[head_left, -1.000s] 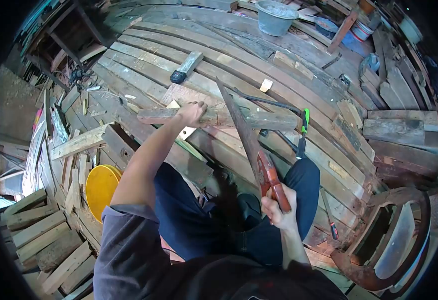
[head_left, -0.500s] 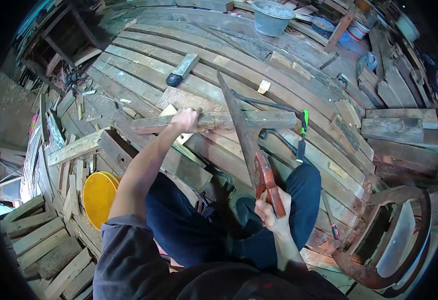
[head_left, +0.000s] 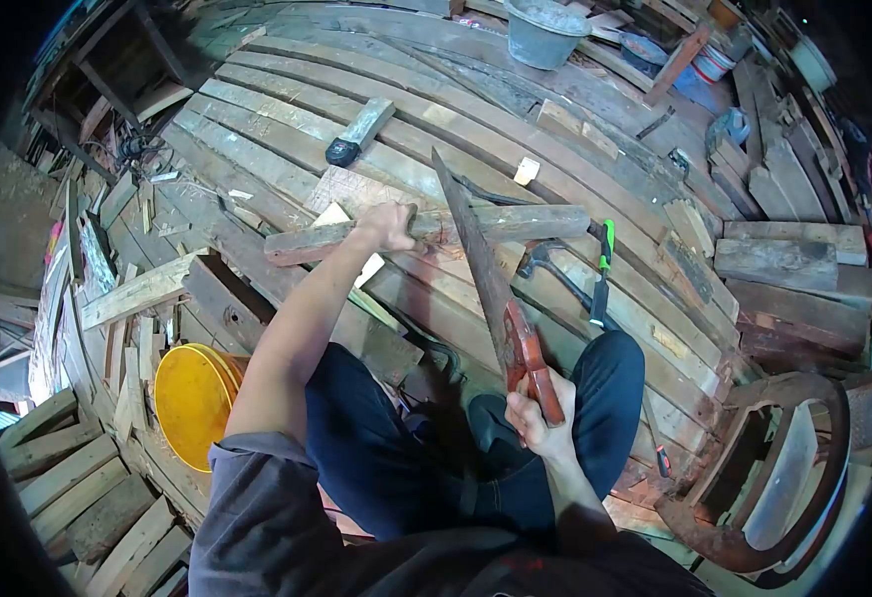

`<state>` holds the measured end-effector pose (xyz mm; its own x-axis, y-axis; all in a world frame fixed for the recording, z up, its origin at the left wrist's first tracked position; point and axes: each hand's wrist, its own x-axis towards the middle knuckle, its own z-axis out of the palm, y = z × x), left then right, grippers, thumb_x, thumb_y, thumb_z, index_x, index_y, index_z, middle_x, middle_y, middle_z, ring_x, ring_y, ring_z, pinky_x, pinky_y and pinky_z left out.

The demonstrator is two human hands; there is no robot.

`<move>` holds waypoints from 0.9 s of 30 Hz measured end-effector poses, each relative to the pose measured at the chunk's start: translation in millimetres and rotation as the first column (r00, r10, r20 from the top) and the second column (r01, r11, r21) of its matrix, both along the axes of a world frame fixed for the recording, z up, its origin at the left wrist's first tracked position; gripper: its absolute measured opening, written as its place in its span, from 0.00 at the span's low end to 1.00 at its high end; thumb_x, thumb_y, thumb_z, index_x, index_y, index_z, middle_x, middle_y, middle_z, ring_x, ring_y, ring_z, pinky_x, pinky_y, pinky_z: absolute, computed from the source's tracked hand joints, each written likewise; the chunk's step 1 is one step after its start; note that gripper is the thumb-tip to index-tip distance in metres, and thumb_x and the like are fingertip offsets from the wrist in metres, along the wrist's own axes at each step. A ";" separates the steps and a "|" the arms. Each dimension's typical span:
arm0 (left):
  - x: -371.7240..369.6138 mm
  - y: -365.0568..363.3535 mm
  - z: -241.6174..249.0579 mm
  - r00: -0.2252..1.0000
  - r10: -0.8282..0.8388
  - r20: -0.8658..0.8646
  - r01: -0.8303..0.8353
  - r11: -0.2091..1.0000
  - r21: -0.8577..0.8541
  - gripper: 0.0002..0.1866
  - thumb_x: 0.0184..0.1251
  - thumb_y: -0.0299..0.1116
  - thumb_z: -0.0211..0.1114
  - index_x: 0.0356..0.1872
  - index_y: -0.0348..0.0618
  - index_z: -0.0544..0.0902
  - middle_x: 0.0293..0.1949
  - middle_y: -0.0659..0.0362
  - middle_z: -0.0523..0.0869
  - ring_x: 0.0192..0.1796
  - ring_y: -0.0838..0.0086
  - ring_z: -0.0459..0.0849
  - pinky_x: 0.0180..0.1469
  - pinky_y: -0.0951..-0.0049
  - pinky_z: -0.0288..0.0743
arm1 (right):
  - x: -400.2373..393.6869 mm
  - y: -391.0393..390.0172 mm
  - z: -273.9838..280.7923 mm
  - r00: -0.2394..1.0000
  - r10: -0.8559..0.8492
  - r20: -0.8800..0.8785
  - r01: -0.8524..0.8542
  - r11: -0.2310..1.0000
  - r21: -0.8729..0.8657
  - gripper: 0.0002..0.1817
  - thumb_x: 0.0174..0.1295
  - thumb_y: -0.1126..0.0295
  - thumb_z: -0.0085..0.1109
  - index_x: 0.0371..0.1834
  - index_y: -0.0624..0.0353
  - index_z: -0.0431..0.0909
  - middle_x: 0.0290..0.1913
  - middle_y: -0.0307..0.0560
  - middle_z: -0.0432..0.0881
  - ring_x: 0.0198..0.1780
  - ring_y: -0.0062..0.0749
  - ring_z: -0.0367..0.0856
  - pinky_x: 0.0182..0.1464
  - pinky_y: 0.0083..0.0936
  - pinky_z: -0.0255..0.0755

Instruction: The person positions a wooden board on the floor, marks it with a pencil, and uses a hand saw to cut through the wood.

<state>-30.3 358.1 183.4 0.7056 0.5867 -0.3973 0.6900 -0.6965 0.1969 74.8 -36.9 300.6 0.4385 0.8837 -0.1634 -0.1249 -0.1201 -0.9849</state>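
My right hand (head_left: 545, 418) is wrapped round the reddish wooden handle of a hand saw (head_left: 481, 254). Its long, rust-brown blade slants up and leftward across a weathered wooden beam (head_left: 531, 222). My left hand (head_left: 388, 227) is closed over that beam, left of the blade, with the fingertips partly hidden. Beneath the beam's right part lies a claw hammer (head_left: 545, 264). A chisel with a bright green and black handle (head_left: 605, 249) rests near my knee, beside the beam's right end. Part of a dark metal bar (head_left: 486, 194) shows behind the beam.
A wood block with a black end (head_left: 368, 124) lies on the slatted plank floor (head_left: 287, 109). To my left stands a yellow bucket (head_left: 192, 408) near stacked timber (head_left: 78, 488). A curved wooden frame (head_left: 755, 478) and piled beams (head_left: 804, 289) stand at right; a grey tub (head_left: 545, 35) is behind.
My left hand has slid a little to the right along the beam, toward the blade. The beam has tilted slightly, and more of the hammer's head shows. The saw is nearly still.
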 end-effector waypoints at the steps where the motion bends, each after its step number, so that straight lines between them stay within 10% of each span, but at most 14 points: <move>1: 0.0 1.3 3.2 1.000 -0.019 0.017 0.020 0.999 -0.032 0.32 0.48 0.49 0.72 0.55 0.43 0.83 0.52 0.45 0.88 0.55 0.54 0.87 0.58 0.52 0.81 | -0.1 -0.2 -2.5 0.999 0.005 0.031 -0.005 1.000 0.000 0.10 0.55 0.76 0.66 0.25 0.60 0.71 0.19 0.37 0.70 0.21 0.20 0.66 0.25 0.22 0.60; 27: 5.0 -18.2 14.2 0.998 0.003 -0.059 0.003 0.996 0.093 0.38 0.49 0.60 0.74 0.56 0.42 0.84 0.53 0.45 0.87 0.58 0.54 0.86 0.61 0.56 0.79 | -18.9 -13.8 -16.5 0.974 0.037 0.224 -0.050 0.997 0.051 0.16 0.52 0.74 0.71 0.20 0.59 0.68 0.18 0.40 0.67 0.20 0.27 0.63 0.26 0.26 0.59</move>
